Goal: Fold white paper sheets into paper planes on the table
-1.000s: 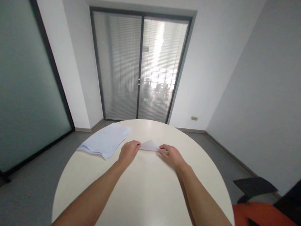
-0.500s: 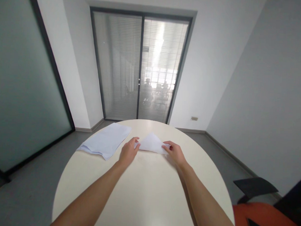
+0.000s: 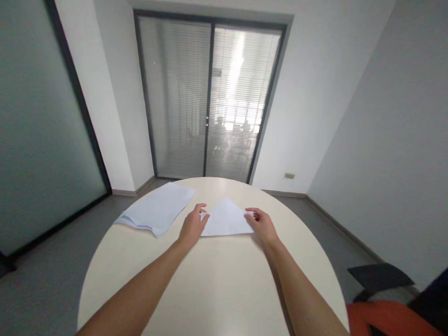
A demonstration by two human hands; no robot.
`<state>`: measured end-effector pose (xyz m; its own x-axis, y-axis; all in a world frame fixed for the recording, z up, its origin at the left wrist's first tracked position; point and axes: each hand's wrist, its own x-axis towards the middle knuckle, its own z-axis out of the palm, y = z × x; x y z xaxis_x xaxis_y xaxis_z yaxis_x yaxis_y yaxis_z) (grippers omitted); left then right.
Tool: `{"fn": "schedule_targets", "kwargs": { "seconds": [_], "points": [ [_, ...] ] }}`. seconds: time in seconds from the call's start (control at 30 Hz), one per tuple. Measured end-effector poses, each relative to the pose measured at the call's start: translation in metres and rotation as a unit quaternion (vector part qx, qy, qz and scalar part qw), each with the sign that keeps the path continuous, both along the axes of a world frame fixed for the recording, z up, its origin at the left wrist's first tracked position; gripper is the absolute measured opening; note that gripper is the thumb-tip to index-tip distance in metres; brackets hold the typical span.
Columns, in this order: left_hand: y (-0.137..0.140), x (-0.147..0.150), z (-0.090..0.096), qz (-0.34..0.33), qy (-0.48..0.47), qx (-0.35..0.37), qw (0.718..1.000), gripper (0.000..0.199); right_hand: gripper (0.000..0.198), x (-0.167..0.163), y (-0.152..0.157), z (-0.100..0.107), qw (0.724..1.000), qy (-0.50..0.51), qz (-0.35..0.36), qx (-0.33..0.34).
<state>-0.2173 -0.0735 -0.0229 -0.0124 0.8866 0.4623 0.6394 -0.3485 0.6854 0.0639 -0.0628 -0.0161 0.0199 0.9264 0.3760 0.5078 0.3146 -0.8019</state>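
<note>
A folded white sheet of paper, pointed at its far end and straight along its near edge, lies between my two hands on the round table. My left hand grips its left side, the thumb on the paper and the index finger stretched past it. At the right corner, my right hand has the paper between its thumb and bent fingers. Parts of both side corners are hidden by the hands.
A loose stack of white paper rests on the left of the cream round table. At the lower right stands an orange and black chair. Beyond the table is a glass door with blinds.
The near part of the folded paper has come down towards me, so its front edge is lower and more of it shows. My right hand has shifted slightly right.
</note>
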Motion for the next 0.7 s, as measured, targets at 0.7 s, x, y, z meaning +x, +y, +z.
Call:
{"fn": "schedule_targets", "kwargs": {
  "seconds": [0.7],
  "points": [
    [-0.022, 0.016, 0.0, -0.233, 0.209, 0.001, 0.95, 0.035, 0.037, -0.008, -0.01, 0.001, 0.955, -0.294, -0.033, -0.008]
  ]
}}
